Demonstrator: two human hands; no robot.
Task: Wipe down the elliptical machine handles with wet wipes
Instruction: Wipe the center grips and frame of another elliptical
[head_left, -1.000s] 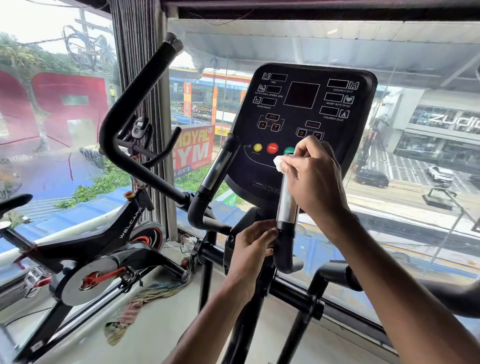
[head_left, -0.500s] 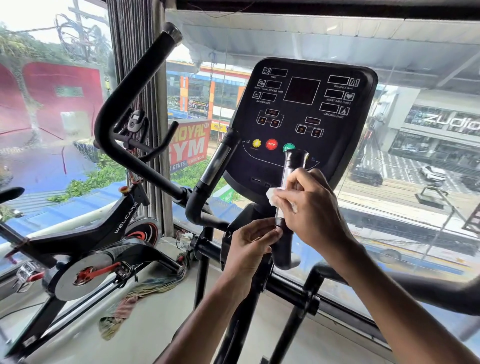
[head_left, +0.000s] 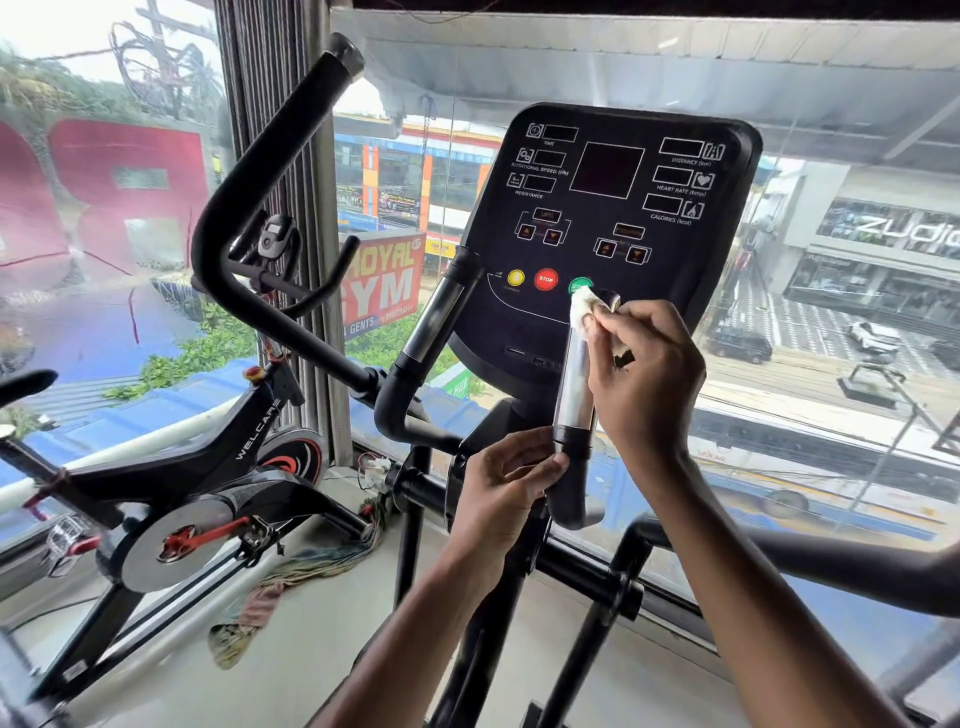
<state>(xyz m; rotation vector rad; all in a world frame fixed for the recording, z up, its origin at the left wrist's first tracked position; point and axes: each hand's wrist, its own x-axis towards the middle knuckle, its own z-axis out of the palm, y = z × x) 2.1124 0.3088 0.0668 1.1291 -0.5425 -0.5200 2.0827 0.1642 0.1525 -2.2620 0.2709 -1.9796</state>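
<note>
The soft, limp wipe is pinched by the right hand against the top of the stiff, likely slippery handle, whose base is gripped by the curled left hand.

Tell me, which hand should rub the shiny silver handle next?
The right hand: it pinches the crumpled white wet wipe against the top of the shiny silver handle. The left hand only grips the handle's black base, holding no wipe.

You face tall windows onto a daylit street; pale floor below; at your left, a spin bike, a curtain, a rag.
</note>
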